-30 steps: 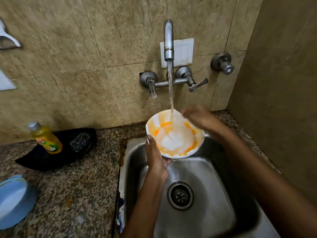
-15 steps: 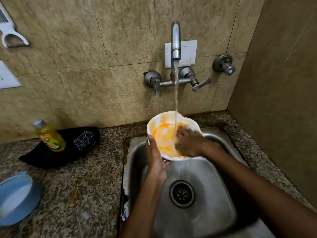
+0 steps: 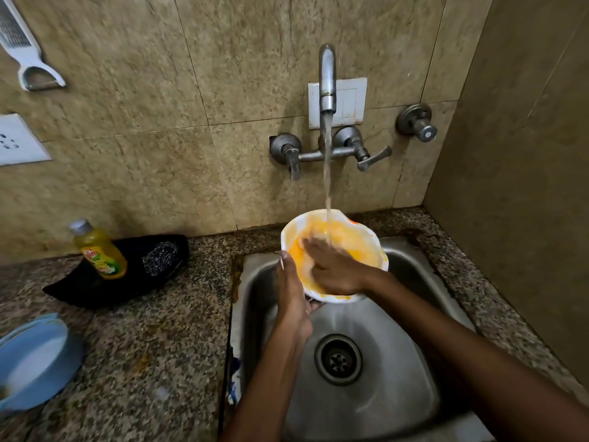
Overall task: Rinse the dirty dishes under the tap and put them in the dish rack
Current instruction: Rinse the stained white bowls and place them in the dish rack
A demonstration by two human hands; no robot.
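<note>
A white plate (image 3: 360, 240) smeared with orange-yellow residue tilts over the steel sink (image 3: 376, 397), under the running tap (image 3: 327, 78). My left hand (image 3: 291, 295) grips the plate's left rim, thumb on the edge and fingers underneath. My right hand (image 3: 334, 269) lies inside the plate with its fingers spread flat on the wet surface, blurred by motion. Water falls onto the plate just beyond those fingers.
On the granite counter at left stand a yellow dish-soap bottle (image 3: 98, 250) and a black tray (image 3: 134, 275) with a steel scrubber (image 3: 161, 258). A blue plate (image 3: 32, 362) lies at the left edge. A wall rises close on the right.
My right hand came down from the plate's far rim into the plate and now rubs its surface. The orange residue has spread into a yellow film. My left hand keeps its hold.
</note>
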